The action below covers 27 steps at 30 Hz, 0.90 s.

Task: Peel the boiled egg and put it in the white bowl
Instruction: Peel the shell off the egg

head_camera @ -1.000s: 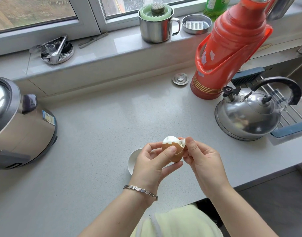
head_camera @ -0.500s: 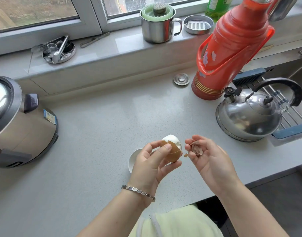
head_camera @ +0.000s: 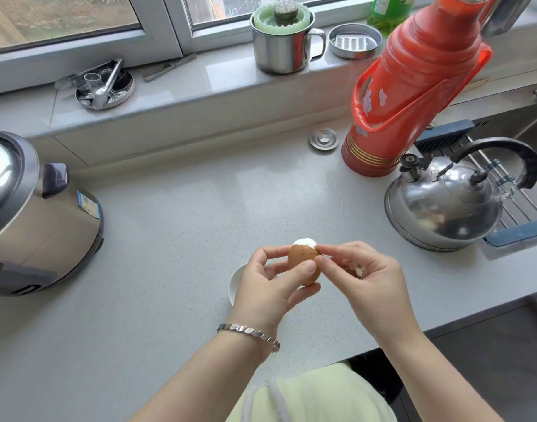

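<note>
My left hand (head_camera: 270,284) holds the boiled egg (head_camera: 302,258) upright above the counter. Its brown shell covers most of it; the top is bare white. My right hand (head_camera: 364,278) has thumb and forefinger pinched at the shell's upper right edge, and small bits of peeled shell lie in its palm. The white bowl (head_camera: 234,284) sits on the counter under my left hand, so only its left rim shows.
A steel kettle (head_camera: 444,205) and a red thermos (head_camera: 413,86) stand at the right by the sink rack. A rice cooker (head_camera: 32,208) is at the left. The window ledge holds a steel mug (head_camera: 281,47) and small dishes. The counter edge runs close at lower right.
My right hand, which had drawn away to the right with a piece of shell, has come back to the egg and pinches the shell's edge again. The egg has turned slightly.
</note>
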{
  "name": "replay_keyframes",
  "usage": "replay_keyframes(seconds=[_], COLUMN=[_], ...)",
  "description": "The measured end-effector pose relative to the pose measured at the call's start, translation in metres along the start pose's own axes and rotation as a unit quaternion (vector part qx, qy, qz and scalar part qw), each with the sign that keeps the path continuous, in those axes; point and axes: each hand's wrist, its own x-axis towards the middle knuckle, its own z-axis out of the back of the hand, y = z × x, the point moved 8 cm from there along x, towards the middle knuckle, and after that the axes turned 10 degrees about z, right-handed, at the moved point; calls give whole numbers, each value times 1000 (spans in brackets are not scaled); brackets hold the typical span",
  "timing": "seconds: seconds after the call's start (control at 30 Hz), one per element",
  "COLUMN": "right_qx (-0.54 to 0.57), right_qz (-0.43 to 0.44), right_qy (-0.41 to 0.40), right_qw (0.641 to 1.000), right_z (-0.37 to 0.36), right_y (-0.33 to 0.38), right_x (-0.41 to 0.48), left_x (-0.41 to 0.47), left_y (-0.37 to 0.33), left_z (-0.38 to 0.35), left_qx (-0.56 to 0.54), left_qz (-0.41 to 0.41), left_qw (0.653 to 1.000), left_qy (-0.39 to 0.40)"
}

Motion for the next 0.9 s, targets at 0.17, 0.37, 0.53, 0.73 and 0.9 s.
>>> replay_keyframes(seconds=[0.17, 0.37, 0.53, 0.73, 0.9], right_qx=[41, 57, 49, 44, 40], right_qz=[-73, -96, -99, -138, -63], right_qy=[40, 75, 93, 138, 111], right_qw=[996, 991, 990, 980, 991], right_z=[-2, -3, -2, -6, -4], right_y=[-14, -14, -13, -21, -9], right_x=[2, 3, 5, 4, 6], left_x=[0, 0, 0, 0, -1], left_y=[2, -4, -8, -10, -8], left_z=[3, 6, 6, 6, 6], left_qx=[29, 81, 114, 145, 110], left_qz=[-4, -26, -40, -54, -36], left_qw=[1000, 996, 993, 988, 993], left_qy=[-9, -13, -19, -21, -19])
